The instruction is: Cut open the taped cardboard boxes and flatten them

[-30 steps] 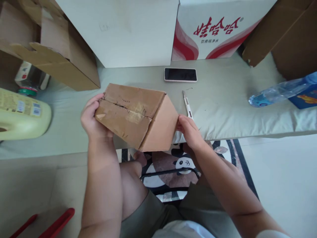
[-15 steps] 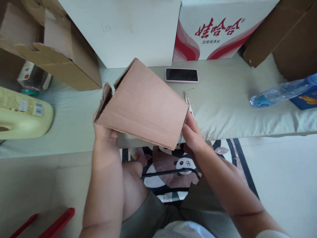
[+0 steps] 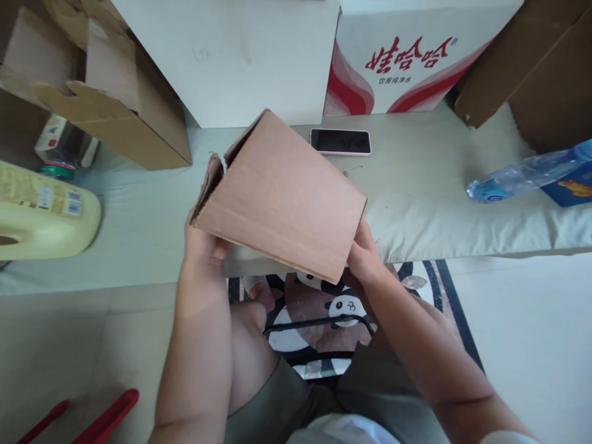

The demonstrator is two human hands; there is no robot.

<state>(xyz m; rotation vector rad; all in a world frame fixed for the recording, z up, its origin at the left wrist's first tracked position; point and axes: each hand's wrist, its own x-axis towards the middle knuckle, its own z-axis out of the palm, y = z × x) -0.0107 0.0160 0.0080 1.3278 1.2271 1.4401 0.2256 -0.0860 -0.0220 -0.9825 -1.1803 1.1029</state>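
Note:
Tilted between my two hands is a brown cardboard box (image 3: 284, 200), held above the front edge of the cloth-covered surface. Its left end has rough, torn-looking flaps that stand slightly apart. My left hand (image 3: 203, 240) grips the box's lower left corner from beneath, its fingers mostly hidden behind the cardboard. At the lower right end, my right hand (image 3: 366, 250) holds the box, and its fingers pass out of sight underneath. A phone (image 3: 341, 142) with a dark screen lies just behind the box.
White cartons (image 3: 263, 68) stand at the back, one with red lettering (image 3: 409, 55). To the left are an opened cardboard box (image 3: 157, 117), a bottle with a green cap (image 3: 58, 169) and a yellow jug (image 3: 50, 216). A clear plastic bottle (image 3: 522, 176) lies at right on the pale cloth (image 3: 425, 209).
The cardboard box has shifted a little to the right in both hands, now covering the slim tool that showed beside it. Both hands keep their hold.

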